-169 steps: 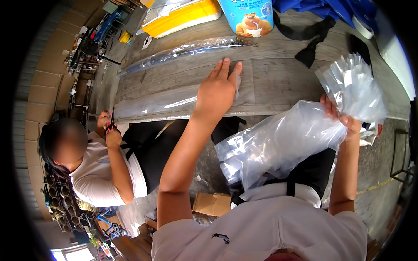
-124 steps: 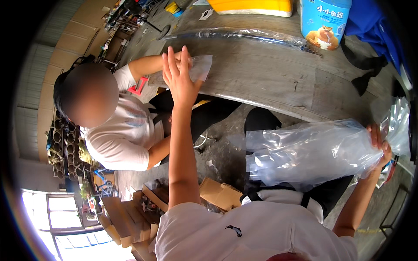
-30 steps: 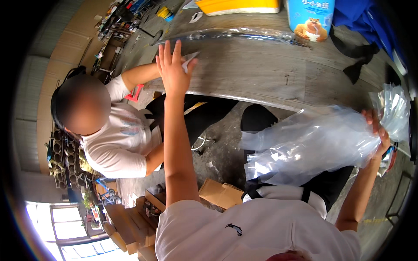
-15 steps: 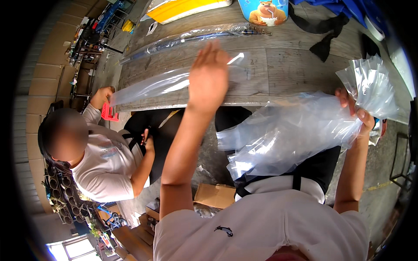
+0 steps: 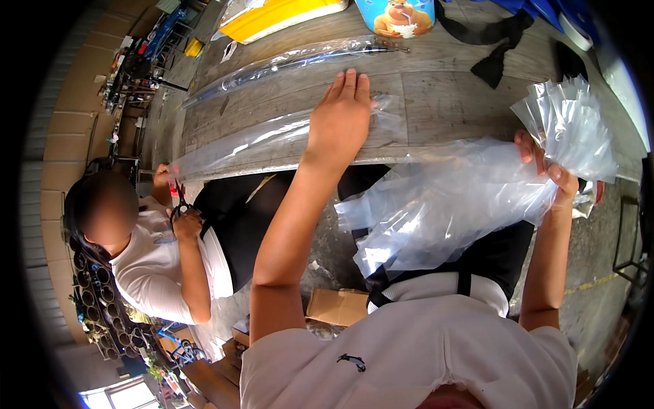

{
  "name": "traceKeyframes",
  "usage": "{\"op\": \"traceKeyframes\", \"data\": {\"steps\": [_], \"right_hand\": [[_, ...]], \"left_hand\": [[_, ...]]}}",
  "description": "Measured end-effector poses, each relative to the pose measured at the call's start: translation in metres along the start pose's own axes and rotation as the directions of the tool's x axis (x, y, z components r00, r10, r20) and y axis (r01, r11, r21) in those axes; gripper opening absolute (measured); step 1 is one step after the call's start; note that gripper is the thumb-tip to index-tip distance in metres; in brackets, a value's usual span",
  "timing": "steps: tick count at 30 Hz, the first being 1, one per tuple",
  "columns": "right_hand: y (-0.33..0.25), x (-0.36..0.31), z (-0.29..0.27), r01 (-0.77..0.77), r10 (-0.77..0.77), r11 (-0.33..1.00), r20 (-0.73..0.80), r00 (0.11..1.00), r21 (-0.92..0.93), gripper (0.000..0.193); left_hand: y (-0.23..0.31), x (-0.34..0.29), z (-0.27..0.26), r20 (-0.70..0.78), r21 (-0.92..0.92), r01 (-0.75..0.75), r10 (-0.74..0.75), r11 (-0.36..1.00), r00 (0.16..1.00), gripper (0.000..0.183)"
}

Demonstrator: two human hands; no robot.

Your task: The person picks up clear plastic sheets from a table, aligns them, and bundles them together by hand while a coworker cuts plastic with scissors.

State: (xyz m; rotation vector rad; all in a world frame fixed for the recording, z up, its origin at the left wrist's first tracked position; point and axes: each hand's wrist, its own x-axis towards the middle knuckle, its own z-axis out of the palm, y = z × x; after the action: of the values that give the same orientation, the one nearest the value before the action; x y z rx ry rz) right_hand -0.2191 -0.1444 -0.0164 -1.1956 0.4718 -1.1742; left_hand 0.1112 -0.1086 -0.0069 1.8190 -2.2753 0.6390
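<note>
here, left hand (image 5: 340, 121) flat, fingers apart on a glossy plastic sleeve (image 5: 272, 140); right hand (image 5: 555, 178) clamped on crinkly clear bags (image 5: 449, 204).

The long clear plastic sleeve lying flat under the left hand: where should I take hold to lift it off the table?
Probably at its near long edge, just right of the left hand. The clear plastic sleeve lies flat along the wooden table, and that edge runs along the table's front rim, so fingers coming from the person's side could pinch it there. The far-left end is at a co-worker's hands with scissors.
</note>
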Motion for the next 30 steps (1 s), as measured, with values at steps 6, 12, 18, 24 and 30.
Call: {"op": "traceKeyframes", "data": {"steps": [6,12,18,24,30], "right_hand": [[0.003,0.000,-0.001,0.006,-0.006,1.000,-0.006,1.000,0.024,0.043],[-0.002,-0.001,0.005,-0.035,0.038,0.998,-0.064,0.997,0.061,0.045],[-0.003,-0.009,0.000,-0.153,0.154,0.988,-0.086,0.984,0.010,0.050],[-0.017,-0.024,0.039,-0.208,0.212,0.977,-0.112,0.971,0.049,0.056],[-0.028,-0.023,0.088,-0.011,0.064,0.974,-0.227,0.972,0.226,0.055]], "left_hand": [[0.001,-0.002,0.000,0.048,-0.006,0.028,-0.028,1.000,0.998,0.036],[0.000,0.000,0.000,0.075,-0.062,0.059,-0.055,0.996,0.996,0.036],[0.003,0.003,-0.008,-0.006,-0.258,0.091,-0.096,0.962,0.995,0.032],[0.093,0.036,-0.114,0.323,-0.829,0.352,-0.142,0.435,0.936,0.048],[0.138,0.033,-0.130,0.107,-0.793,0.149,-0.105,0.591,0.989,0.040]]}}
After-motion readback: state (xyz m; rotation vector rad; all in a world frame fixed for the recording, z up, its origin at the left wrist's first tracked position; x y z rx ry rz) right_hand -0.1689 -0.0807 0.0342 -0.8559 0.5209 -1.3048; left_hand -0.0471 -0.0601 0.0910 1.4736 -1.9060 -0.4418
